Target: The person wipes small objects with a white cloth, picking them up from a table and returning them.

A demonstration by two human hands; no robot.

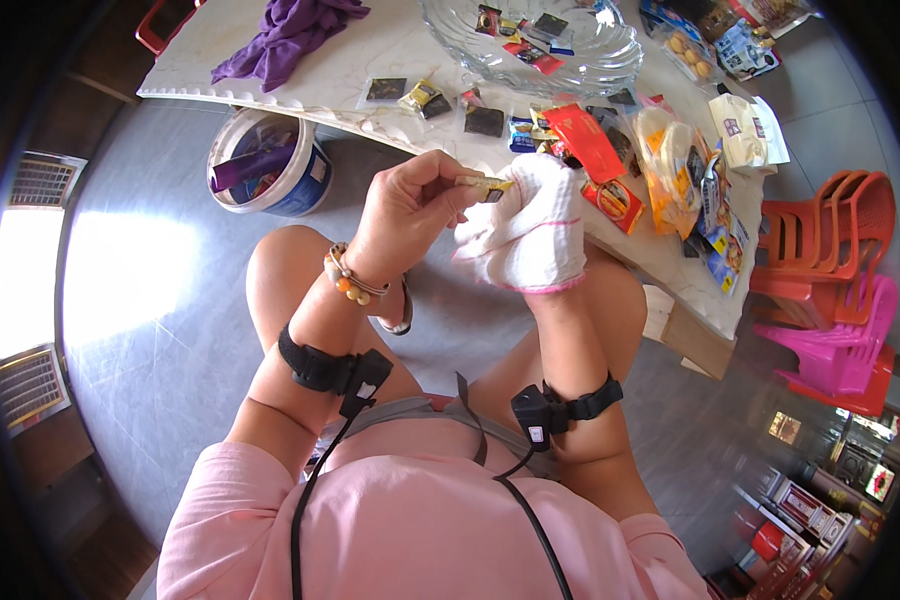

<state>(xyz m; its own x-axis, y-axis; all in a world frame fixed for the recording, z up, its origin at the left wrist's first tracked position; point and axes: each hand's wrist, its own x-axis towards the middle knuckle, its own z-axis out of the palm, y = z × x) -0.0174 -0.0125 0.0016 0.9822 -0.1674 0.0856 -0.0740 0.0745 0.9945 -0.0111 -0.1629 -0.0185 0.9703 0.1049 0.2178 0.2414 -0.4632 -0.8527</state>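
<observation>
My left hand (410, 215), bare with a beaded bracelet (348, 277) at the wrist, pinches a small yellow wrapped packet (485, 187) between thumb and fingers. My right hand (530, 230) wears a white cloth glove with a pink edge, and its fingers look curled in. The packet's right end meets the glove; whether those fingers grip anything is hidden. Beyond both hands, small dark packets (483, 121) and yellow ones (425, 98) lie along the table's near edge. A glass bowl (450, 65) with several wrapped sweets (540, 52) stands farther back.
On the marbled table (390, 40) lie a purple cloth (285, 40), a red packet (583, 143) and an orange-and-clear bag (667, 165). A white bucket (315, 180) with wrappers stands on the floor at left. Stacked orange stools (840, 235) and pink ones (850, 335) stand at right.
</observation>
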